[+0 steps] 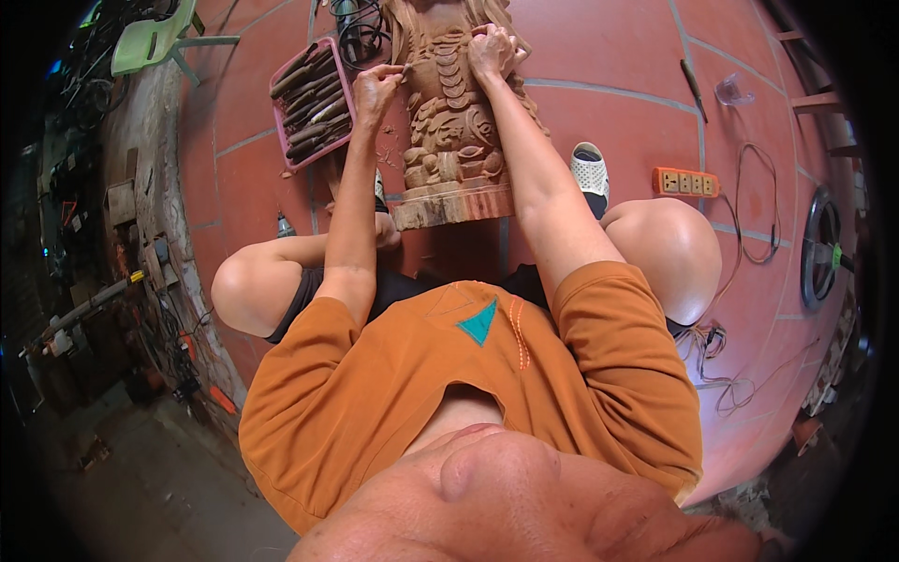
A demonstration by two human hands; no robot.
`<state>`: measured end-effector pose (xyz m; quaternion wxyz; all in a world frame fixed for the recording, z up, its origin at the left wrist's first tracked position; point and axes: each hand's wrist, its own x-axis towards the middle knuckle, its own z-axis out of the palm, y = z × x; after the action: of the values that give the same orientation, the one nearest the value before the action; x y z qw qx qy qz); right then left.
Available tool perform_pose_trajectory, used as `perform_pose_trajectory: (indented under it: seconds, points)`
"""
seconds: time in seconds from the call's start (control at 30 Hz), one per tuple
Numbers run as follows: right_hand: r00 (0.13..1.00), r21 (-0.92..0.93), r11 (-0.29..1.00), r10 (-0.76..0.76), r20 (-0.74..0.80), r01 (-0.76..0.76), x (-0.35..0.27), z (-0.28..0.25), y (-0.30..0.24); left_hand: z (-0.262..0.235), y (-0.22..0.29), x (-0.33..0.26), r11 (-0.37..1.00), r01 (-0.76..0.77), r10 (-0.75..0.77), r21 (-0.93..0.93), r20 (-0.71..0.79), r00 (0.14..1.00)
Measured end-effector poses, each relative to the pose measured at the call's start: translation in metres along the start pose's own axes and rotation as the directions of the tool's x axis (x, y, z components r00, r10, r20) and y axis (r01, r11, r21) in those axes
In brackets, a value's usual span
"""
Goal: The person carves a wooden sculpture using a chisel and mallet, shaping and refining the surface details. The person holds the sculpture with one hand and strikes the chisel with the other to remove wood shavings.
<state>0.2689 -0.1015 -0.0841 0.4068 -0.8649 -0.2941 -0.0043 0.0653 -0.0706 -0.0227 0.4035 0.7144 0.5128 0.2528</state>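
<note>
A brown wood carving [452,122] with deep relief lies between my legs, its pale uncarved base [454,206] toward me. My left hand [376,89] is closed in a pinch at the carving's left edge. A small tip shows at its fingers, too small to name. Over the carving's upper right part, my right hand [493,51] is closed with bent fingers against the wood. What it holds, if anything, is hidden. Beside my left forearm, a pink basket [323,155] holds several wood-carving chisels [312,105].
Wood chips lie between basket and carving. Right of the carving, a dark slim tool [693,89] and a clear plastic cup [733,91] lie on red tiles. An orange power strip [686,183] trails a cable near a round fan [821,248]. A green chair [154,42] stands far left.
</note>
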Motion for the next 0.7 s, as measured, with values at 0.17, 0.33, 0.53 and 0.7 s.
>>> perform_pose_trajectory:
  seconds: [0.17,0.33,0.53,0.7]
  points:
    - [1.0,-0.012,1.0,0.006,-0.004,-0.006,0.002,0.001,0.002,0.019,0.002,-0.006,0.963,-0.132,0.159,0.235,-0.099,0.982]
    - [1.0,0.007,1.0,0.003,0.015,-0.004,0.002,0.002,0.005,-0.001,0.024,-0.016,0.988,0.011,-0.038,0.153,0.177,0.983]
    - [0.999,0.027,1.0,0.01,0.033,-0.011,0.003,0.003,0.005,-0.009,0.021,-0.013,0.992,0.123,-0.116,-0.024,0.183,0.976]
    - [0.999,0.012,1.0,0.018,0.035,-0.019,0.0,-0.002,0.001,-0.019,0.018,-0.005,0.994,0.107,-0.105,-0.004,0.169,0.98]
